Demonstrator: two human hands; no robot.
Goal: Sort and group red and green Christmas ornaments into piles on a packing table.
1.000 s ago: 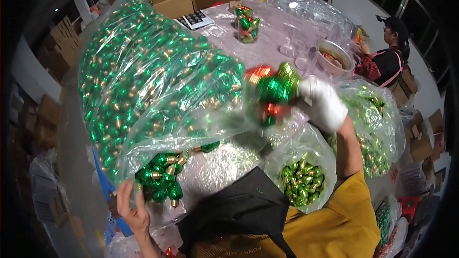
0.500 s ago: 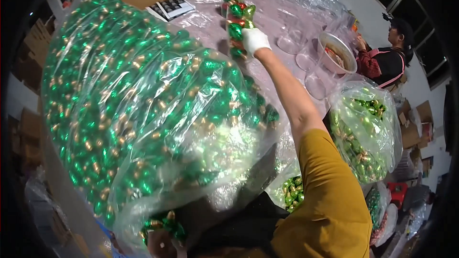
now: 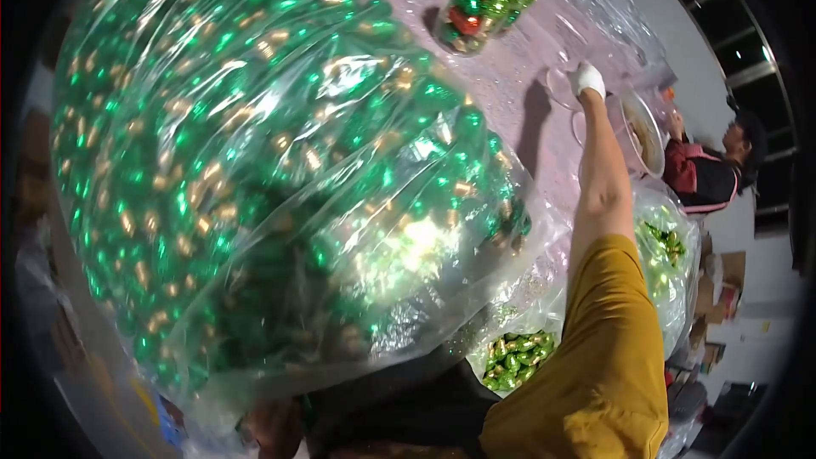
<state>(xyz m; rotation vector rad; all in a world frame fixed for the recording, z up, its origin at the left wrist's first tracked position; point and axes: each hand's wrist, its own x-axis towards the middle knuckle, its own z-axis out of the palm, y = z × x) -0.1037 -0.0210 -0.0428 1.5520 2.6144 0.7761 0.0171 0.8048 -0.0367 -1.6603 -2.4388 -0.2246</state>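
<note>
My right hand (image 3: 588, 82), in a white glove, reaches to a clear plastic cup (image 3: 561, 87) on the pink-covered table. Its fingers are hidden, so I cannot see whether they grip the cup. Farther left stands a clear cup (image 3: 466, 32) filled with shiny red, green and light green ornaments. A huge clear bag (image 3: 255, 144) of green ornaments with gold caps fills the left side. Low in the picture, my left hand (image 3: 274, 427) is dim and blurred beside the bag's lower edge; its fingers cannot be made out.
A white bowl (image 3: 639, 132) stands right of my right wrist. Bags of light green ornaments lie at the right (image 3: 667, 246) and beside my sleeve (image 3: 520, 357). A co-worker (image 3: 710, 161) stands at the far right. Crumpled clear plastic (image 3: 595, 0) covers the table's far side.
My right hand has left the filled cup and moved right to the clear cups. The filled cup stays standing. The whole view has shifted, and green ornaments near my left hand no longer show clearly.
</note>
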